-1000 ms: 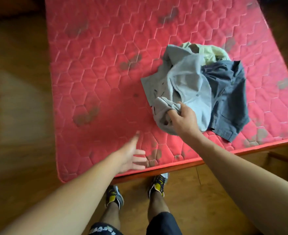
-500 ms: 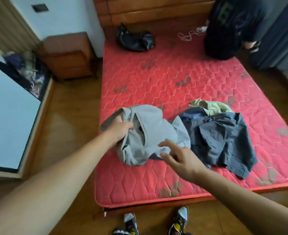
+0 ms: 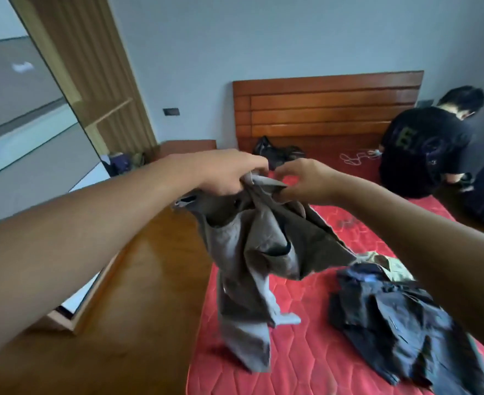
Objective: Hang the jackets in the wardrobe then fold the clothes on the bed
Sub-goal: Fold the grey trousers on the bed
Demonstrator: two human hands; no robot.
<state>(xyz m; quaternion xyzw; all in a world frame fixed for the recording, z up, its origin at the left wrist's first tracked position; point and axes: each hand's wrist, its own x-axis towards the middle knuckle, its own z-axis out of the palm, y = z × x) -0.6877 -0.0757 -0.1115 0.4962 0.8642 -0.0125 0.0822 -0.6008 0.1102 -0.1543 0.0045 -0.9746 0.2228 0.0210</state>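
A grey garment (image 3: 252, 252) hangs in the air above the red mattress (image 3: 306, 352), its lower end trailing on the bed. My left hand (image 3: 223, 172) grips its top edge from above. My right hand (image 3: 306, 179) pinches the same top edge just to the right. A dark blue garment (image 3: 400, 323) lies crumpled on the mattress to the right, under my right forearm. A pale green piece of clothing (image 3: 392, 262) pokes out behind it.
A person in a black shirt (image 3: 426, 149) sits at the bed's far right corner. A black bag (image 3: 277, 152) and a white cable (image 3: 354, 158) lie near the wooden headboard (image 3: 326, 106). A mirrored wardrobe door (image 3: 26, 132) stands left, with wooden floor (image 3: 138, 309) between.
The grey garment has been lifted off the mattress and now hangs from both hands. My right hand closed on its top edge. The view tilted up toward the headboard.
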